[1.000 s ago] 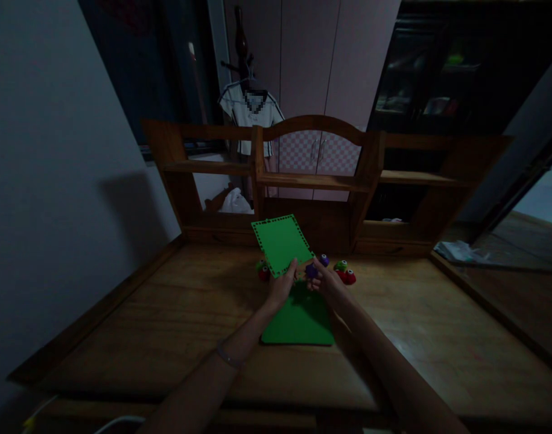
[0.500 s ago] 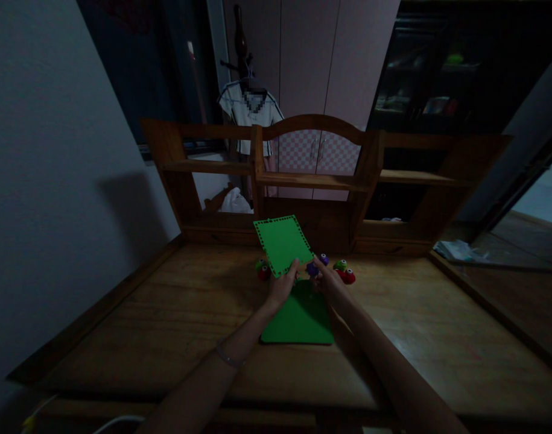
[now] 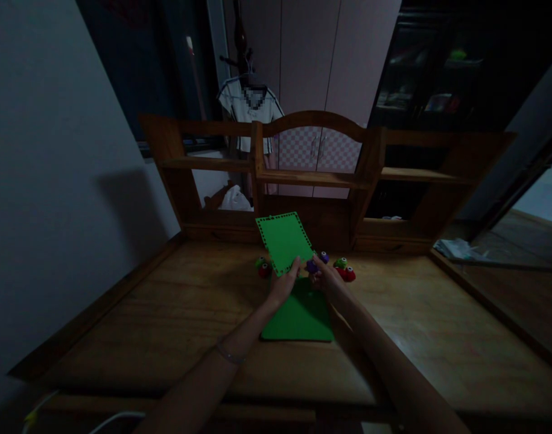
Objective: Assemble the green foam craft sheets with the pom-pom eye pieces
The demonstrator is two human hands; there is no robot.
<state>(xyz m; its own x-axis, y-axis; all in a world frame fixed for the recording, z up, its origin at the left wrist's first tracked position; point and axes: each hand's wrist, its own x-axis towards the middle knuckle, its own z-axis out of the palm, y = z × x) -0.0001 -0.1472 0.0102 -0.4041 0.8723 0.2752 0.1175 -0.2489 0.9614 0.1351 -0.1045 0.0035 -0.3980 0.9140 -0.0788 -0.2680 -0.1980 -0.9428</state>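
My left hand (image 3: 285, 283) pinches the lower edge of a green sheet (image 3: 285, 242), thumb on top, and keeps it tilted above the desk. Small dark marks or holes run along the sheet's borders. Fingers closed, my right hand (image 3: 325, 274) grips a small purple goggle-eyed thing (image 3: 310, 266) at the sheet's lower right corner. A purple bump with an eye (image 3: 323, 257) shows just behind that hand; I cannot tell if it is the same piece. Below both hands a larger green board (image 3: 298, 319) lies flat.
Red and green goggle-eyed things stand left (image 3: 263, 269) and right (image 3: 347, 274) of my hands on the wooden desk (image 3: 180, 313). A wooden shelf unit (image 3: 312, 179) rises at the desk's back. A white cable (image 3: 117, 417) hangs at the lower left.
The view has shifted slightly. The green sheet and both hands sit almost as before, with the same holds.
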